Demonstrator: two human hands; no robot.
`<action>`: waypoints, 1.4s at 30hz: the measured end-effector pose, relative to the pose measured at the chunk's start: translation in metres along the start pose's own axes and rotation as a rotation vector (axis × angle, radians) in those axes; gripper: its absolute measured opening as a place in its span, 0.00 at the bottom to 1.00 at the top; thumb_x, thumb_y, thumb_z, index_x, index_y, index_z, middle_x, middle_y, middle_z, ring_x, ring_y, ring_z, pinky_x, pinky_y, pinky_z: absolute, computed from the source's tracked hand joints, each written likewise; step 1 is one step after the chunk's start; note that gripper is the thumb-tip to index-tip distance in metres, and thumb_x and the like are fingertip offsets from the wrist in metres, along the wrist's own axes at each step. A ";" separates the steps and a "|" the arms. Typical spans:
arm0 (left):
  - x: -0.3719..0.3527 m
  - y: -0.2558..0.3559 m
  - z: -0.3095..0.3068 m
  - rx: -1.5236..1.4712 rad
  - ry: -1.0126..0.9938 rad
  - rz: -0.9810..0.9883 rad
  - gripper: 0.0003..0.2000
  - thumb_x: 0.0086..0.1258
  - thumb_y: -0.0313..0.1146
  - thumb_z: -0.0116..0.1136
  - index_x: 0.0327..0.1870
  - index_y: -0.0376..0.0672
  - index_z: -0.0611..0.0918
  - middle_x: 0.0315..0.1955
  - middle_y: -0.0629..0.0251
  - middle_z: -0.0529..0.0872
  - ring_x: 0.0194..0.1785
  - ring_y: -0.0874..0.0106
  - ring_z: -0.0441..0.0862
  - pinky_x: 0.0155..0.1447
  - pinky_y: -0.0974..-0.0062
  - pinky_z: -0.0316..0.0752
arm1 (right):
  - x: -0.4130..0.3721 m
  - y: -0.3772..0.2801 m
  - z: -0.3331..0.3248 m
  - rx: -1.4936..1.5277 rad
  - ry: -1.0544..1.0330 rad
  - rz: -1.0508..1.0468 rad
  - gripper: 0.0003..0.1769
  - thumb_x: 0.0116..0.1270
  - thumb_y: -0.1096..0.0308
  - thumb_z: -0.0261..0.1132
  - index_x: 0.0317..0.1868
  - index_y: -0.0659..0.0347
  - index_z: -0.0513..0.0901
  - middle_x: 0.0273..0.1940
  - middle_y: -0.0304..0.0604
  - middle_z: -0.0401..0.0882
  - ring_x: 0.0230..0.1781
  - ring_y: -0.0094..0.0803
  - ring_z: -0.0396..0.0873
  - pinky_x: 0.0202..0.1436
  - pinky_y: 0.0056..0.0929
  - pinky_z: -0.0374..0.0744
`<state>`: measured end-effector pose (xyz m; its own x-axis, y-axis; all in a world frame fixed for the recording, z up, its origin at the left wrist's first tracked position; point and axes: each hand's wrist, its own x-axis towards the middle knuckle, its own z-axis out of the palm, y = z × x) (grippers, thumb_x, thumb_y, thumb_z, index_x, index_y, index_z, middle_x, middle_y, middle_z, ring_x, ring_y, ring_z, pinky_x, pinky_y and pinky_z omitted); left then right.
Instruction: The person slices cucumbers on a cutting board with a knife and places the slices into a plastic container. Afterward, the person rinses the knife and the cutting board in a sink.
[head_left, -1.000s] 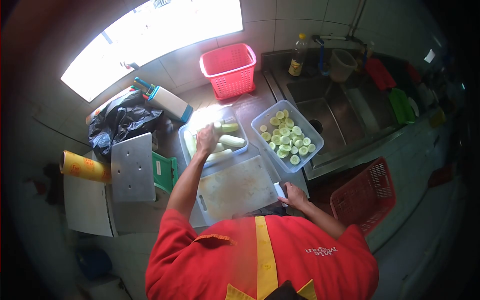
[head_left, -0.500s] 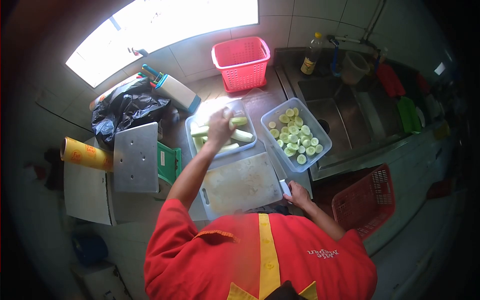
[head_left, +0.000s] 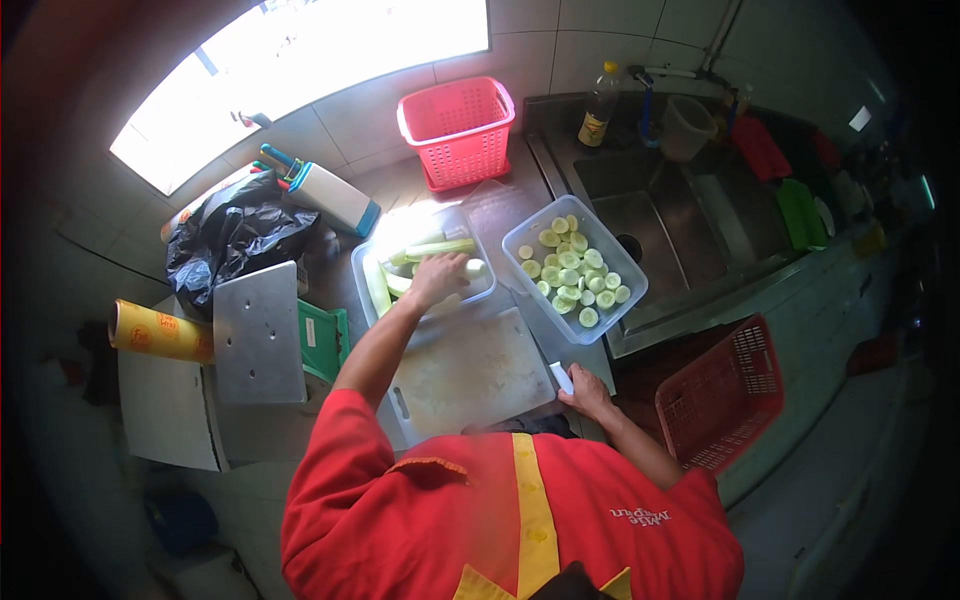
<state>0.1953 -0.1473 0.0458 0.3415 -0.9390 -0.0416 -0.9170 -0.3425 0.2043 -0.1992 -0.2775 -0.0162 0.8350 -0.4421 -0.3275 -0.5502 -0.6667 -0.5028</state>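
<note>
My left hand (head_left: 438, 278) is in a clear plastic tub (head_left: 362, 262) of peeled cucumbers, its fingers curled over one cucumber (head_left: 475, 268) whose pale end shows at the fingertips. Other long peeled cucumbers (head_left: 377, 286) lie around it. Near the counter's front edge, my right hand (head_left: 590, 392) grips a knife by its white handle (head_left: 562, 377); the blade is hard to make out. Between my hands lies a worn white cutting board (head_left: 470, 375). To the right, a second plastic tub (head_left: 515, 238) holds several cucumber slices (head_left: 568, 277).
A pink basket (head_left: 465, 150) stands by the wall, left of a metal sink (head_left: 660, 230). Left are a knife block (head_left: 335, 198), black plastic bag (head_left: 235, 230), green scale with a metal plate (head_left: 258, 335) and a yellow roll (head_left: 160, 330). A red crate (head_left: 720, 395) sits lower right.
My left hand has moved down toward the near side of the cucumber tub, and the cucumbers lie differently. My right hand keeps the knife, whose blade showed clearly before. The whole view has shifted slightly.
</note>
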 end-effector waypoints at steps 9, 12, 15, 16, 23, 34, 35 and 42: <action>-0.043 0.008 -0.083 -1.618 0.689 -0.183 0.21 0.77 0.50 0.53 0.59 0.43 0.73 0.41 0.58 0.81 0.51 0.60 0.82 0.56 0.59 0.77 | 0.007 0.005 0.006 0.012 0.010 -0.033 0.24 0.57 0.57 0.70 0.46 0.63 0.73 0.42 0.56 0.81 0.45 0.58 0.81 0.48 0.53 0.79; -0.067 0.023 -0.107 -2.056 0.728 -0.182 0.33 0.76 0.64 0.47 0.66 0.44 0.68 0.41 0.61 0.77 0.44 0.64 0.79 0.53 0.60 0.78 | 0.006 0.006 0.008 0.006 0.011 -0.045 0.24 0.57 0.56 0.70 0.46 0.63 0.73 0.42 0.58 0.81 0.44 0.59 0.81 0.48 0.52 0.79; -0.081 0.029 -0.102 -2.240 0.780 -0.262 0.34 0.73 0.70 0.43 0.60 0.46 0.71 0.34 0.63 0.75 0.36 0.68 0.77 0.46 0.65 0.78 | 0.008 0.006 0.008 0.005 0.017 -0.061 0.25 0.57 0.56 0.70 0.46 0.64 0.73 0.41 0.59 0.81 0.44 0.59 0.81 0.47 0.53 0.79; -0.085 0.029 -0.095 -2.213 0.746 -0.244 0.33 0.73 0.71 0.43 0.56 0.47 0.71 0.32 0.65 0.75 0.34 0.69 0.76 0.43 0.67 0.77 | 0.009 0.006 0.007 0.001 0.022 -0.058 0.25 0.56 0.56 0.70 0.46 0.64 0.73 0.40 0.59 0.81 0.43 0.60 0.81 0.46 0.53 0.79; -0.112 0.042 -0.067 -2.218 0.616 -0.278 0.29 0.75 0.69 0.41 0.47 0.48 0.73 0.25 0.69 0.73 0.26 0.73 0.74 0.33 0.74 0.74 | 0.007 0.002 0.005 -0.009 0.039 -0.089 0.23 0.57 0.57 0.67 0.45 0.64 0.73 0.38 0.61 0.82 0.41 0.62 0.82 0.45 0.56 0.79; -0.151 0.104 0.039 -0.445 0.177 -0.363 0.22 0.71 0.50 0.63 0.55 0.43 0.78 0.34 0.52 0.84 0.36 0.49 0.82 0.41 0.56 0.77 | -0.031 -0.019 0.015 0.193 0.222 0.051 0.16 0.69 0.58 0.57 0.47 0.62 0.75 0.36 0.66 0.82 0.39 0.70 0.79 0.42 0.63 0.75; -0.156 0.105 0.056 -0.458 0.164 -0.361 0.22 0.71 0.50 0.63 0.55 0.43 0.78 0.34 0.52 0.84 0.36 0.49 0.82 0.41 0.56 0.77 | -0.038 -0.029 0.009 0.217 0.202 -0.021 0.15 0.71 0.58 0.58 0.47 0.61 0.75 0.36 0.65 0.82 0.38 0.69 0.80 0.40 0.62 0.75; -0.174 0.110 0.082 -0.224 0.227 -0.167 0.28 0.64 0.48 0.67 0.61 0.44 0.75 0.37 0.54 0.80 0.42 0.54 0.81 0.45 0.58 0.77 | -0.073 -0.074 0.031 0.154 0.069 -0.125 0.14 0.76 0.60 0.55 0.53 0.60 0.69 0.34 0.63 0.82 0.35 0.67 0.80 0.38 0.62 0.76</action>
<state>0.0183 -0.0236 -0.0046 0.5427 -0.8313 0.1204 -0.7856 -0.4516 0.4229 -0.2190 -0.1773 0.0198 0.8918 -0.4049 -0.2019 -0.4304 -0.6216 -0.6545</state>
